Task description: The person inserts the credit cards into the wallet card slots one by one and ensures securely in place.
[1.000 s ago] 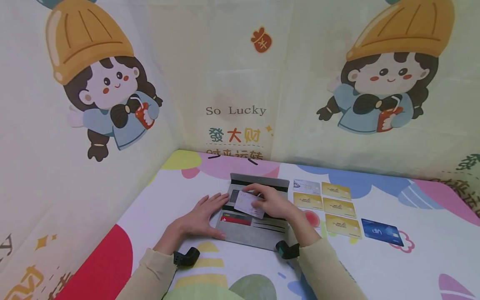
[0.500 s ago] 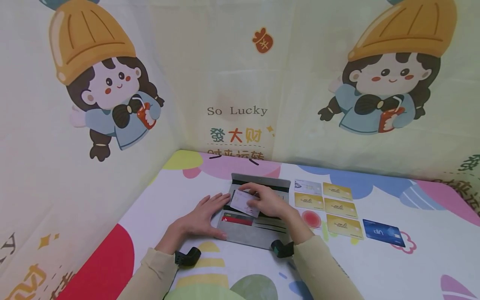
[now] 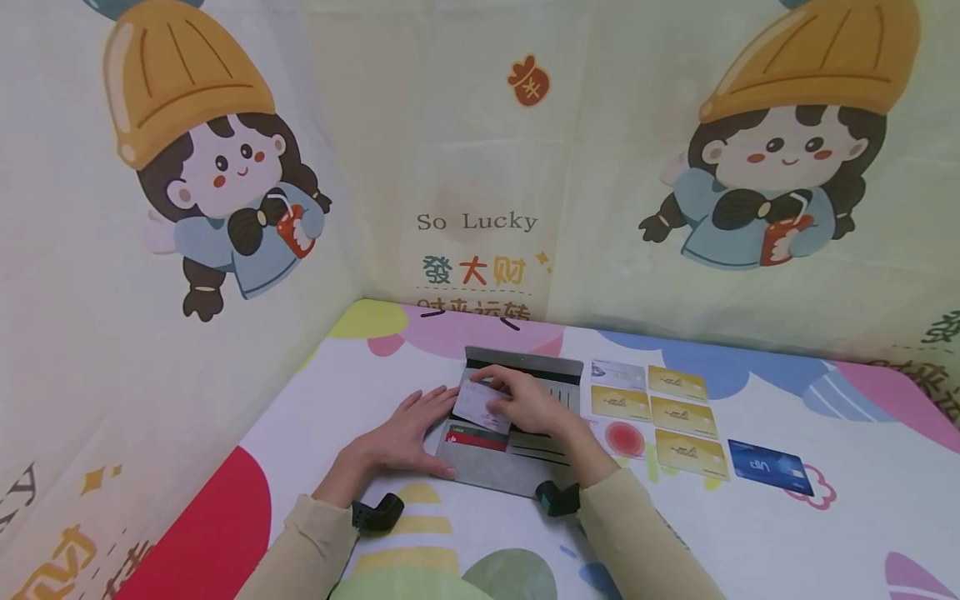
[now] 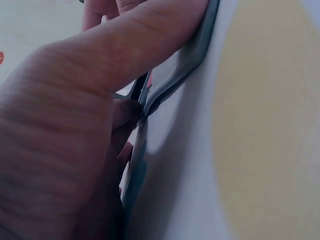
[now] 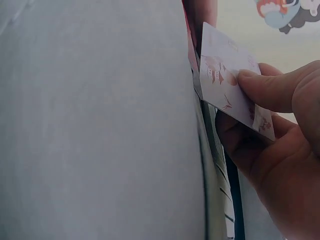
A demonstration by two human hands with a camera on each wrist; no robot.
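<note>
An unfolded grey wallet [image 3: 487, 473] with rows of card slots lies on the table. My left hand [image 3: 405, 435] rests along its left edge, fingers extended and thumb apart near the lower corner. Over the wallet's left side, my right hand [image 3: 531, 406] pinches a pale pinkish-white card [image 3: 472, 405], tilted above the slots. In the right wrist view the thumb presses the card's [image 5: 220, 82] printed face, with fingers behind it. A red and black card [image 3: 474, 438] sits in a slot just below. The left wrist view shows the left hand [image 4: 75, 120] close up against the wallet edge.
Right of the wallet lie several gold cards [image 3: 681, 414], a silvery card [image 3: 618, 374], a white card with a red circle [image 3: 623, 438] and a blue VIP card [image 3: 771, 467]. A printed cloth wall [image 3: 630, 283] stands behind the table.
My right hand has carried the pale card left and slightly down, toward the slot row holding the red and black card. The left hand stays at the wallet's edge.
</note>
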